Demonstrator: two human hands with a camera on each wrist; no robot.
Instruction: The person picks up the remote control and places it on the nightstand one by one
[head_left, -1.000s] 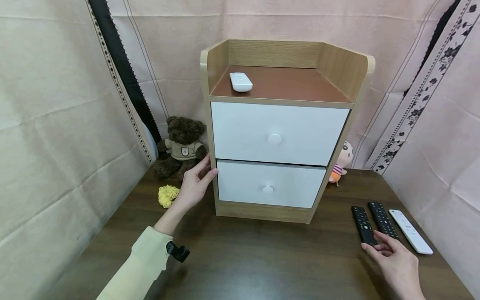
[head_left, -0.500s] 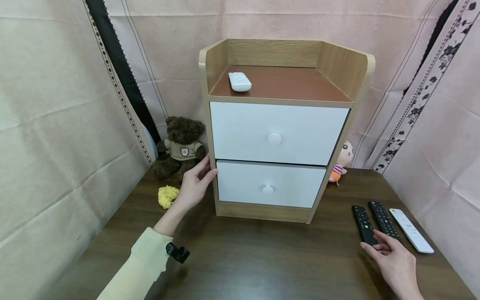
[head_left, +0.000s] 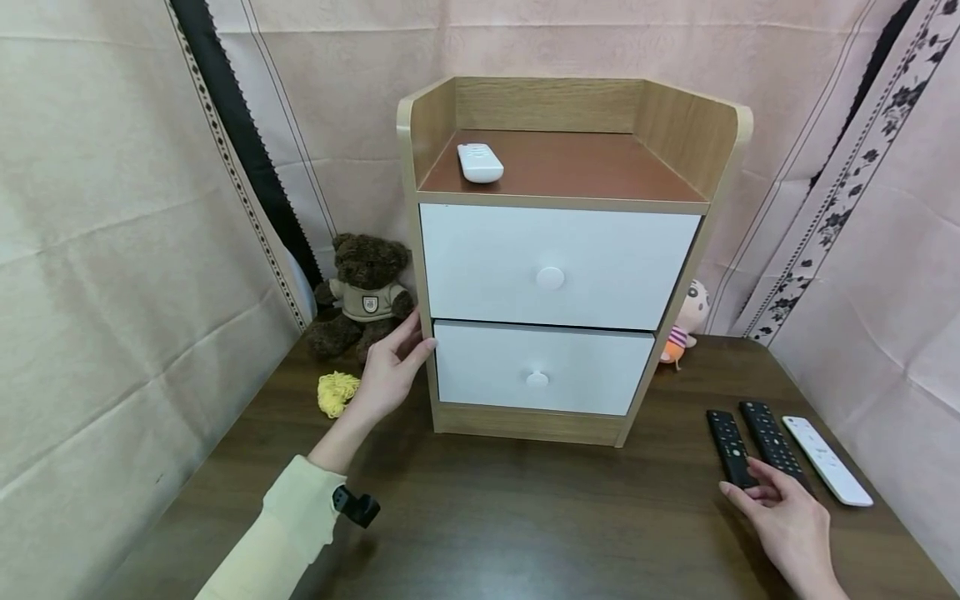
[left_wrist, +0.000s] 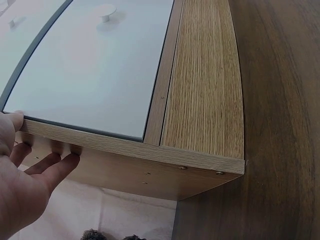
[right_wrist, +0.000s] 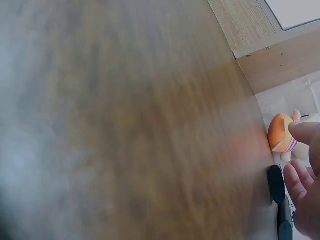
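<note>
My left hand (head_left: 390, 371) touches the left side of a small wooden cabinet (head_left: 528, 423) with two white drawers. In the left wrist view, the fingers rest on the side panel and the thumb lies on its front edge. Both drawers, the upper one (head_left: 487, 258) and the lower one (head_left: 480, 367), are closed. At the right, my right hand (head_left: 791, 521) is over the near end of a black remote control (head_left: 727, 446). The right wrist view shows a gap between thumb and fingers. Beside that remote lie another black remote (head_left: 767, 433) and a white remote (head_left: 828, 462).
A white remote (head_left: 480, 163) lies on the cabinet's brown top. Left of the cabinet sit a brown teddy bear (head_left: 367, 283) and a yellow crumpled bundle (head_left: 335, 392). A small plush toy (head_left: 682, 325) stands behind its right side. Cloth curtains (head_left: 112, 250) surround the table (head_left: 525, 517).
My right hand has shifted very slightly left relative to the remotes. The left hand, the cabinet and the remotes stay in place; the view has shifted a little.
</note>
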